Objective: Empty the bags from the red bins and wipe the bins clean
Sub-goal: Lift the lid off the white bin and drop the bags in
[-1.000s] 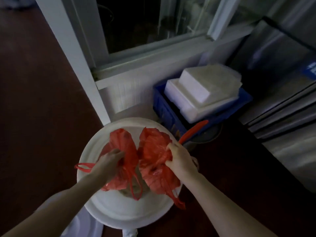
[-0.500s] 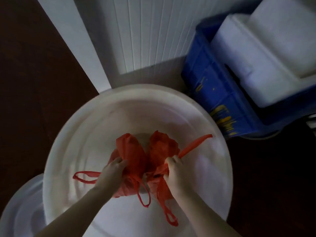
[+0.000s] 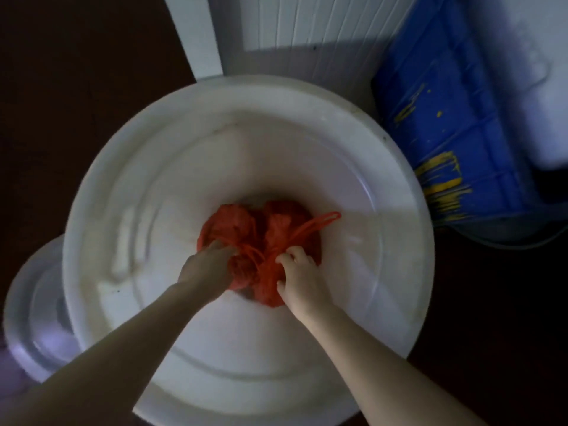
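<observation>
2 red bags [image 3: 233,224] lie side by side at the bottom of the white tub [image 3: 123,179]. The left hand [image 3: 212,265] grips one bag's gathered plastic; the right hand [image 3: 299,272] pinches the other's handle strands. Risk: thin film tears or strands snag fingers, spilling contents. The pair's long axis runs left-right; 1 handle loop [image 3: 326,218] points toward the blue crate [image 3: 445,124].

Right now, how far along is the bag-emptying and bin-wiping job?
Done: the left red bag and right red bag are down inside the white barrel. In hand: the left hand and right hand each grip one. Left: letting go, then wiping; no red bin or cloth is in view.
</observation>
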`<action>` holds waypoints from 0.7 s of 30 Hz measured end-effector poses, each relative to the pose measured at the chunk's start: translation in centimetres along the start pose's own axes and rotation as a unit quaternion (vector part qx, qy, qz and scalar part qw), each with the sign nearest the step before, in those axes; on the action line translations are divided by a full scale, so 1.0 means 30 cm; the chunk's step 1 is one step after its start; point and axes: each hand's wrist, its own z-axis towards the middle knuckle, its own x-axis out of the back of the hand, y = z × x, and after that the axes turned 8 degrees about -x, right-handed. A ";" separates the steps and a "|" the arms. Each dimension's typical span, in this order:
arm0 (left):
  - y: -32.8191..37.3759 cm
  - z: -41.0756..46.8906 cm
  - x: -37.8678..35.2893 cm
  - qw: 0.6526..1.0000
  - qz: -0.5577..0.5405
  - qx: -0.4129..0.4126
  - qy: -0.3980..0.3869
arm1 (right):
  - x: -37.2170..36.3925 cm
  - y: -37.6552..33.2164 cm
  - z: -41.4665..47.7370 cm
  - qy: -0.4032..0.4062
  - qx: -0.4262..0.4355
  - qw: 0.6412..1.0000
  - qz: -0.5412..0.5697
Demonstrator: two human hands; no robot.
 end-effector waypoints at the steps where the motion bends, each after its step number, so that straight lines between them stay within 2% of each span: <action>1: 0.018 -0.034 0.023 1.000 -0.007 0.002 0.030 | 0.027 -0.013 -0.027 0.003 0.019 1.000 -0.005; 6: 0.036 -0.268 0.154 0.983 -0.086 0.040 0.160 | 0.165 -0.131 -0.146 0.036 0.116 0.993 0.001; 11: -0.069 -0.575 0.242 0.949 -0.161 0.078 0.259 | 0.237 -0.350 -0.253 0.056 0.197 0.979 0.007; 16: -0.250 -0.850 0.182 0.925 -0.195 0.160 0.285 | 0.178 -0.600 -0.365 0.068 0.262 0.962 -0.020; 21: -0.474 -1.076 0.038 0.893 -0.264 0.239 0.275 | 0.021 -0.848 -0.464 0.019 0.324 0.942 -0.080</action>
